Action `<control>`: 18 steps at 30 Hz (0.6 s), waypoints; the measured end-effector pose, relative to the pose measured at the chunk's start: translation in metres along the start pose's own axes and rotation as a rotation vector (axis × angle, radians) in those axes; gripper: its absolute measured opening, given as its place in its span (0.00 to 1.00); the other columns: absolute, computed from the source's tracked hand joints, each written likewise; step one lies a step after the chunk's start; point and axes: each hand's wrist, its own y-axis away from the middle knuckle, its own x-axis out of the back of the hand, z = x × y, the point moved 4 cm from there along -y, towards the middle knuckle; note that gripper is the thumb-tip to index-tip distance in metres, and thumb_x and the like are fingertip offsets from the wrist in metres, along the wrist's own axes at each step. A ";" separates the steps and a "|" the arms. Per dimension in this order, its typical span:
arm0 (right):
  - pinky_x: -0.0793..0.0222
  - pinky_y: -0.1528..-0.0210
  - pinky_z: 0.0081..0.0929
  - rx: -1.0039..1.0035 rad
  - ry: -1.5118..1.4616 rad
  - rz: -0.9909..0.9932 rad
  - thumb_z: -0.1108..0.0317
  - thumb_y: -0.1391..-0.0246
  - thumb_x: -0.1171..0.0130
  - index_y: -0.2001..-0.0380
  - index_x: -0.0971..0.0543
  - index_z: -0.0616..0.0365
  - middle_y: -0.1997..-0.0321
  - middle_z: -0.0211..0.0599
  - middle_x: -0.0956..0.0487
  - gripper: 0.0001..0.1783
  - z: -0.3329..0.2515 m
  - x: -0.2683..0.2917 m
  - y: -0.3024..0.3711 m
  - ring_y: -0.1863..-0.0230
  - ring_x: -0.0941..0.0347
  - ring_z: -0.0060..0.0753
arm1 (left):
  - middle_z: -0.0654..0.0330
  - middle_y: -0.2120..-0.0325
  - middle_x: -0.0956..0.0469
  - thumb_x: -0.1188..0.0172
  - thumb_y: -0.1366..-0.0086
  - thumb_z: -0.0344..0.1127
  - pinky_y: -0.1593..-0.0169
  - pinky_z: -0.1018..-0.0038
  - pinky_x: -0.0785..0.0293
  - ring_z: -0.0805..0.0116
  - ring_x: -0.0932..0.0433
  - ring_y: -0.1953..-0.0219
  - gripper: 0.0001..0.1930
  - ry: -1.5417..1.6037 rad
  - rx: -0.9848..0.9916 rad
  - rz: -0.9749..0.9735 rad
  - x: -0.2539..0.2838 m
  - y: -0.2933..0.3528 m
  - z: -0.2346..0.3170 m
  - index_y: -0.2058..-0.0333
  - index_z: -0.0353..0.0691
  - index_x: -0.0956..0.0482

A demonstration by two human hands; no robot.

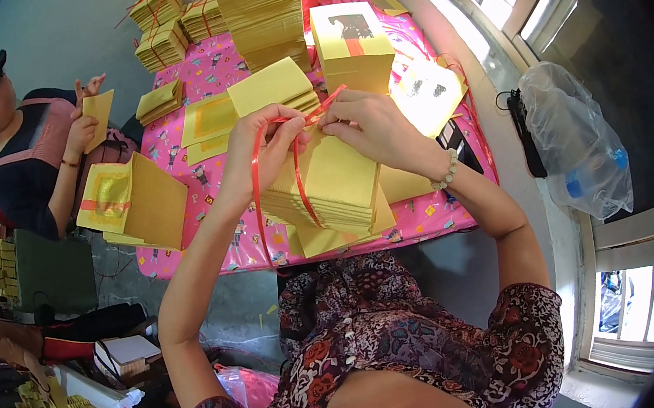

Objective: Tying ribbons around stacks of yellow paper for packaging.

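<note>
A stack of yellow paper packets point(333, 183) lies in front of me on the table, with a red plastic ribbon point(303, 186) running round it. Above the stack's top, my left hand point(273, 142) pinches the ribbon between thumb and fingers, and a loose length hangs down past the stack's left side. My right hand point(366, 124) is closed on the ribbon too, its fingertips close to the left hand's. Where the strands cross between the two hands is partly hidden by fingers. Loose yellow sheets point(330, 237) stick out beneath the stack.
The table has a pink patterned cover point(218, 187). A tall yellow paper pile point(260, 20), tied bundles point(163, 44) and a yellow block point(352, 42) stand behind. At the left, a co-worker point(43, 154) holds a yellow sheet point(99, 116). A clear plastic bag point(579, 141) hangs at the right.
</note>
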 end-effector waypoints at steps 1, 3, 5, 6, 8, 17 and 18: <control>0.27 0.62 0.38 -0.032 -0.017 0.003 0.65 0.45 0.37 0.68 0.18 0.62 0.69 0.41 0.20 0.10 0.002 0.001 0.000 0.65 0.22 0.45 | 0.63 0.70 0.19 0.44 0.27 0.33 0.61 0.80 0.24 0.79 0.21 0.67 0.09 -0.021 -0.070 -0.052 -0.002 0.000 -0.001 0.60 0.33 0.21; 0.26 0.64 0.34 -0.066 -0.037 0.004 0.65 0.44 0.36 0.67 0.18 0.62 0.69 0.42 0.20 0.10 0.000 0.004 -0.001 0.67 0.21 0.43 | 0.64 0.70 0.19 0.44 0.27 0.33 0.60 0.80 0.24 0.79 0.21 0.67 0.09 -0.039 -0.085 -0.051 -0.002 0.000 -0.003 0.60 0.32 0.21; 0.26 0.66 0.35 -0.182 -0.116 -0.014 0.56 0.44 0.35 0.69 0.18 0.61 0.72 0.43 0.19 0.16 -0.005 0.008 -0.004 0.69 0.20 0.41 | 0.64 0.70 0.19 0.44 0.27 0.33 0.59 0.80 0.24 0.79 0.21 0.67 0.09 -0.057 -0.098 -0.049 -0.002 -0.002 -0.005 0.61 0.32 0.21; 0.26 0.66 0.35 -0.180 -0.121 -0.019 0.56 0.44 0.35 0.69 0.18 0.61 0.72 0.43 0.19 0.16 -0.011 0.012 -0.008 0.69 0.20 0.41 | 0.63 0.70 0.18 0.43 0.29 0.31 0.60 0.80 0.24 0.79 0.20 0.67 0.08 -0.045 -0.097 -0.043 -0.001 -0.003 -0.007 0.61 0.32 0.20; 0.26 0.67 0.34 -0.336 -0.187 -0.029 0.53 0.43 0.34 0.68 0.18 0.62 0.73 0.43 0.19 0.19 -0.015 0.014 -0.014 0.70 0.20 0.39 | 0.62 0.70 0.17 0.42 0.30 0.30 0.61 0.81 0.24 0.79 0.19 0.68 0.07 -0.034 -0.088 -0.031 0.001 -0.002 -0.008 0.61 0.32 0.20; 0.25 0.68 0.33 -0.197 -0.253 0.146 0.64 0.40 0.38 0.69 0.22 0.65 0.75 0.43 0.20 0.13 -0.012 -0.006 -0.021 0.72 0.19 0.36 | 0.61 0.75 0.17 0.43 0.30 0.32 0.61 0.78 0.24 0.78 0.19 0.68 0.09 -0.057 -0.144 -0.006 0.002 -0.001 -0.005 0.61 0.32 0.20; 0.25 0.68 0.33 -0.200 -0.253 0.144 0.64 0.40 0.38 0.69 0.22 0.65 0.75 0.43 0.20 0.13 -0.012 -0.005 -0.022 0.72 0.19 0.36 | 0.61 0.75 0.17 0.43 0.30 0.33 0.62 0.78 0.24 0.78 0.19 0.69 0.09 -0.089 -0.100 0.004 0.003 0.001 0.002 0.61 0.32 0.19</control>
